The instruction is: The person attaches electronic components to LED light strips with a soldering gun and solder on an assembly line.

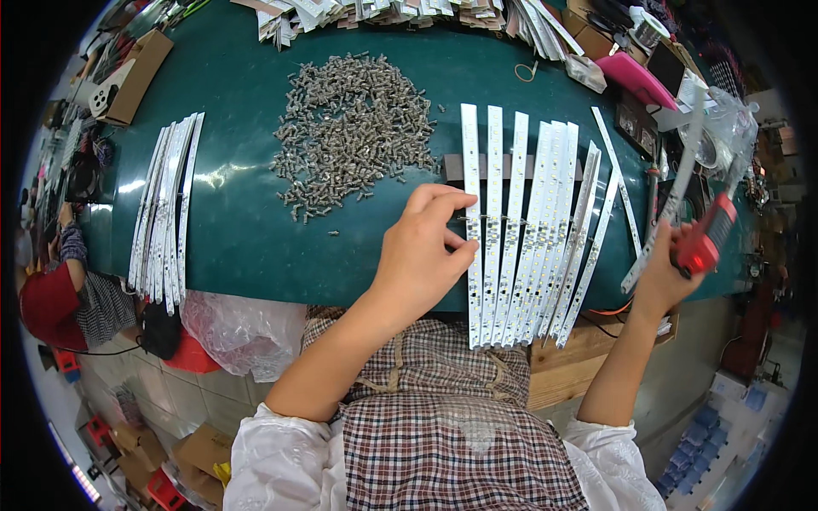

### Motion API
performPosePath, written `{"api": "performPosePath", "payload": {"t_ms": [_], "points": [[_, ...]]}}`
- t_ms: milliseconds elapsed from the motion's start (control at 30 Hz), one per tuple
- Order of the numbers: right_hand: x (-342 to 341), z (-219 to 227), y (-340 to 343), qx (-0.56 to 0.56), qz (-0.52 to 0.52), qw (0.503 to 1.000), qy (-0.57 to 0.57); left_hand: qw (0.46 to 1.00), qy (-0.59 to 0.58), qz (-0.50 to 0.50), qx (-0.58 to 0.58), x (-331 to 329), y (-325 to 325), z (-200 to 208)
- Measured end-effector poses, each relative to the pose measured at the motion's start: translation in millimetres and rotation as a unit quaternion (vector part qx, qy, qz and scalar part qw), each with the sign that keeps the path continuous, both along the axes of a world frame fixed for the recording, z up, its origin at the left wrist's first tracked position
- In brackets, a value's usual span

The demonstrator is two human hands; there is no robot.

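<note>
Several white LED strips [520, 213] lie side by side, fanned out to the right, with small chips near their middles. My left hand [422, 247] is at the leftmost strip [471, 281]; thumb and forefinger tips are apart at its left edge, with nothing visible between them. My right hand [665, 272], off to the right, is closed round a red-and-black soldering gun [707, 238] with a red glow near its grip. Another long strip [684, 175] passes beside the right hand; whether the fingers touch it I cannot tell.
A pile of small metallic cylindrical parts [354, 128] spreads over the green table [230, 204]. More LED strips [162, 213] lie at left. Stacked strips [366, 12] line the far edge. A dark bar [454, 169] runs under the fanned strips. A pink object [637, 81] lies far right.
</note>
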State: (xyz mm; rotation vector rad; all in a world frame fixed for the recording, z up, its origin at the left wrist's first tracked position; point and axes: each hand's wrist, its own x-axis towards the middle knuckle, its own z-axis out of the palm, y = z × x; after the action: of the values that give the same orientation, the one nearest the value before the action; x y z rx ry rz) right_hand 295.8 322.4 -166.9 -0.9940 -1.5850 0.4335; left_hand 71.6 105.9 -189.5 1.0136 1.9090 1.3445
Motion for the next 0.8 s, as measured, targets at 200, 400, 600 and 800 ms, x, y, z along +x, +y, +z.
{"api": "performPosePath", "payload": {"t_ms": [200,400,600,800], "points": [[17.8,52.9,-50.0,-0.012,0.032,0.997,0.072,1.000,-0.002,-0.006,0.020,6.8,10.1,-7.0],[48.3,101.0,-77.3,-0.054,0.045,0.995,0.067,0.999,0.041,-0.005,0.016,13.1,12.7,-2.5],[74.2,144.5,-89.4,-0.047,-0.023,0.998,-0.037,0.969,0.235,0.060,-0.050,-13.8,-26.2,13.4],[62.9,123.4,-104.8,-0.092,0.071,0.992,-0.040,0.927,0.313,0.153,-0.141,-57.6,-81.4,27.5]]}}
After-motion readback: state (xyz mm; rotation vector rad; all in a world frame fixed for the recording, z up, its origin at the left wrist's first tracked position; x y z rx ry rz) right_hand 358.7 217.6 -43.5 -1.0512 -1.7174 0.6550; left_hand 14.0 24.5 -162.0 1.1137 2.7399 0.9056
